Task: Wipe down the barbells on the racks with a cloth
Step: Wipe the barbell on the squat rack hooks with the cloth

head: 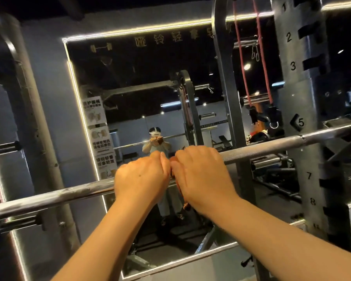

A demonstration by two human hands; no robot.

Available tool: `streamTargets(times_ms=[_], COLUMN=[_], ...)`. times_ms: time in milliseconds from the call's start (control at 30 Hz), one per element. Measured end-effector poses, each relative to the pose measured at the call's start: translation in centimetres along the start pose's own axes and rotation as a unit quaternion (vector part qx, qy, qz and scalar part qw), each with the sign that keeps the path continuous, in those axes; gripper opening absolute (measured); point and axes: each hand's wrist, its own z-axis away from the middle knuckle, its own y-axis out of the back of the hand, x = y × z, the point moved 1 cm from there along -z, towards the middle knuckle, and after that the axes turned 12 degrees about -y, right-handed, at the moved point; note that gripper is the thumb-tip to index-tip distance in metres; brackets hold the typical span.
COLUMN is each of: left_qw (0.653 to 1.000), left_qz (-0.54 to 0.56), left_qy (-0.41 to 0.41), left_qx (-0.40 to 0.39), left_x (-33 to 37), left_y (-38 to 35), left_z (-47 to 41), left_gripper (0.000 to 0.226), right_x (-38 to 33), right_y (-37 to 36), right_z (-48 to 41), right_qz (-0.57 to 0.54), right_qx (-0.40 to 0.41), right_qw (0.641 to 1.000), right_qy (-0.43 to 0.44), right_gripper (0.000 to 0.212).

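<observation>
Head view: both fists clamped overhand on the barbell (272, 149), knuckles up, thumbs touching. Left hand (142, 179) wraps bare steel. Right hand (201, 175) grips a brown cloth (186, 206) against the bar. A strip of it shows in the gap between the hands and an end hangs below the right palm. How far the cloth runs under the left hand I cannot tell.

Writing: right of the grip, the rack upright (304, 78) carries stencilled hole numbers 1, 2, 3, 5, 7, 8. The bar crosses it just below the 5. Beyond the grip and above it, gold Chinese characters and a dumbbell icon sit on top of the mirror (150, 88); probably 哑铃轻拿, the rest is cut off by a rack post. Up and left of the grip, a white poster (101, 134) with Chinese text, too blurred to read fully.

Around: knurled bar section right of the grip, smooth scuffed steel to the left. Red resistance bands (243, 67) hang up and right of the grip. Left of it, another rack upright (28, 98) with a stub peg (4, 147).

Room: dark gym, grey wall, LED strip (130, 31) framing the mirror, which reflects the person at the bar.
</observation>
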Motion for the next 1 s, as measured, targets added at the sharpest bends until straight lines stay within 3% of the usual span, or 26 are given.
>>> streamTargets(times_ms=[100, 233, 367, 433, 533, 567, 700, 800, 933, 1000], left_qw=[1.000, 1.000, 0.999, 0.998, 1.000, 1.000, 1.000, 0.999, 0.999, 0.998], left_qz=[-0.005, -0.012, -0.046, -0.054, -0.021, -0.013, -0.002, -0.009, 0.016, 0.022], left_qy=[-0.005, 0.003, -0.022, -0.022, 0.003, 0.010, 0.019, 0.036, 0.046, 0.047], left_qx=[0.001, 0.009, 0.011, -0.003, -0.001, 0.002, 0.014, 0.015, 0.018, 0.017], left_x=[0.1, 0.1, 0.1, 0.1, 0.1, 0.1, 0.2, 0.1, 0.2, 0.2], left_y=[0.1, -0.2, -0.1, -0.2, -0.2, -0.1, -0.2, -0.5, -0.2, -0.1], left_z=[0.0, -0.1, 0.2, 0.1, -0.1, 0.0, 0.1, -0.1, -0.1, 0.0], left_gripper=[0.021, 0.019, 0.019, 0.020, 0.023, 0.024, 0.028, 0.039, 0.035, 0.033], right_x=[1.0, 0.3, 0.7, 0.8, 0.9, 1.4, 3.3, 2.6, 2.7, 3.0], right_y=[-1.6, 0.1, 1.6, 1.5, 0.1, -0.5, -1.4, 0.8, 2.2, 1.9], right_z=[3.1, 0.2, -3.6, -3.6, -1.0, 0.1, 2.2, -0.6, -4.6, -4.6], right_qz=[-0.023, -0.002, 0.001, -0.005, -0.011, -0.022, -0.022, -0.009, 0.021, 0.026], right_qx=[0.023, 0.005, -0.091, -0.059, 0.055, 0.064, 0.055, 0.012, -0.105, -0.083], right_qw=[0.999, 1.000, 0.996, 0.998, 0.998, 0.997, 0.997, 1.000, 0.993, 0.995], right_qy=[0.023, 0.008, -0.024, -0.024, 0.016, 0.028, 0.049, 0.015, -0.052, -0.052], right_gripper=[0.051, 0.043, 0.048, 0.049, 0.035, 0.031, 0.049, 0.039, 0.052, 0.053])
